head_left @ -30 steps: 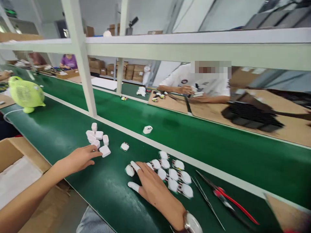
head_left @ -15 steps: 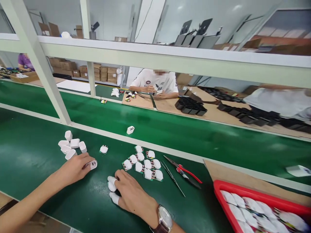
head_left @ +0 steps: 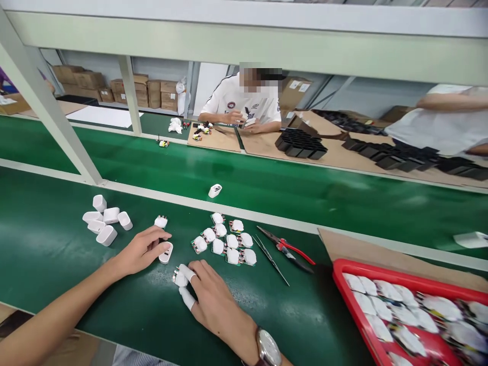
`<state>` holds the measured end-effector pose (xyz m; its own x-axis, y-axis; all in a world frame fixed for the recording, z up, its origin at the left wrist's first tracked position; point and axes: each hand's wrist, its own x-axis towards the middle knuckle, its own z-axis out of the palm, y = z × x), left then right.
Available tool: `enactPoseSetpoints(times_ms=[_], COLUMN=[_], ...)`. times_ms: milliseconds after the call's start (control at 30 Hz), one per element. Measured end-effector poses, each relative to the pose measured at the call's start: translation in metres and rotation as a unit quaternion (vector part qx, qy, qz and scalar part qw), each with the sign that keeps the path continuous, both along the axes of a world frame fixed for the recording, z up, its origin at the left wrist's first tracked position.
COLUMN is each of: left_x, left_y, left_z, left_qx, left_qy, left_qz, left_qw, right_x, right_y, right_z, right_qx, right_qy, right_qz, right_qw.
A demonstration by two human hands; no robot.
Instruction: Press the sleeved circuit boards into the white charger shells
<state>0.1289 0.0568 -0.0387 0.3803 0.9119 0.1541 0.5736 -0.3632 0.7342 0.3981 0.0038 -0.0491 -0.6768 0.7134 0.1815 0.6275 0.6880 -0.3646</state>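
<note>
Now left hand (head_left: 139, 250) pinches white plastic plug shell (head_left: 166, 252); right hand (head_left: 213, 302), spread, presses small white part (head_left: 178, 278) at 10 o'clock; green conveyor belt's (head_left: 125, 310) near edge at 6 o'clock.

Open belt (head_left: 38, 249) far left; board cluster (head_left: 227, 244) and pliers (head_left: 290, 249) block right.

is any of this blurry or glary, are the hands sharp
Head view: left hand, the white shell it grips and right hand are sharp; the red tray at lower right is smeared; soft sheen on the green belt, no hard glare.
</note>
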Motion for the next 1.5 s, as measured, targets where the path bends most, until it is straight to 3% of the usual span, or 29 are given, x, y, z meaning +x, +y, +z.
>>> enactPoseSetpoints(times_ms=[100,233,433,600,1067,1500], left_x=[-0.009,-0.007,0.005,0.009,0.009,0.011], left_y=[-0.005,-0.010,-0.019,-0.025,-0.024,-0.023], left_z=[-0.007,-0.011,-0.018,-0.015,-0.017,-0.016], left_qx=[0.009,-0.036,-0.029,0.022,0.050,-0.093], left_qy=[-0.001,0.043,0.045,0.042,0.042,-0.012], left_qz=[-0.037,-0.064,-0.066,-0.095,-0.110,-0.087], left_qw=[0.999,0.996,0.996,0.994,0.992,0.992], right_x=[0.003,0.004,0.001,-0.001,-0.004,-0.014], right_y=[-0.003,-0.003,0.012,0.016,0.015,0.021], right_z=[-0.011,-0.018,0.008,0.020,0.015,0.013], right_qx=[0.036,0.064,0.081,0.132,0.105,0.108], right_qy=[0.054,0.110,0.203,0.163,0.101,0.122], right_qz=[-0.011,-0.020,-0.053,-0.018,0.004,0.025], right_qw=[0.998,0.992,0.974,0.978,0.989,0.986])
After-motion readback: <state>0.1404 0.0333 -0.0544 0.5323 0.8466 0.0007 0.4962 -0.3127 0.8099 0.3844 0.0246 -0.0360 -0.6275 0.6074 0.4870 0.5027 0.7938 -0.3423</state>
